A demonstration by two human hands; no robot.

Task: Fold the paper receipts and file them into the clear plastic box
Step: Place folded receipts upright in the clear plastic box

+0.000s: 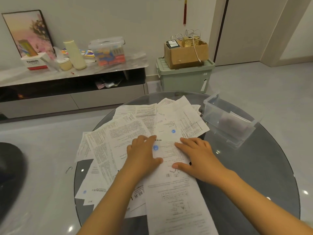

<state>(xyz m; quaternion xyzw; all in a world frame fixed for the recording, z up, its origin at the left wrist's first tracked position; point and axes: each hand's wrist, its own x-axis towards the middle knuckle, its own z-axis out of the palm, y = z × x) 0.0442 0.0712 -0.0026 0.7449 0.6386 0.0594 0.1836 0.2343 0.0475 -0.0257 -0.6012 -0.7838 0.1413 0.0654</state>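
Note:
A loose heap of white printed paper receipts (135, 126) covers the round dark glass table (254, 175). One long receipt (172, 192) lies on top and runs toward me. My left hand (144, 155) rests flat on its left edge, fingers straight. On its right side my right hand (198, 155) presses down flat, thumb out toward the middle. The clear plastic box (227, 121) stands open at the table's far right with a few folded papers inside.
A low TV cabinet (72, 77) along the wall carries a lidded clear storage box, a cream bottle, tissue boxes and a framed picture. A green storage bin (184, 78) with a cardboard box on it stands behind the table. A dark object (10, 175) sits at left.

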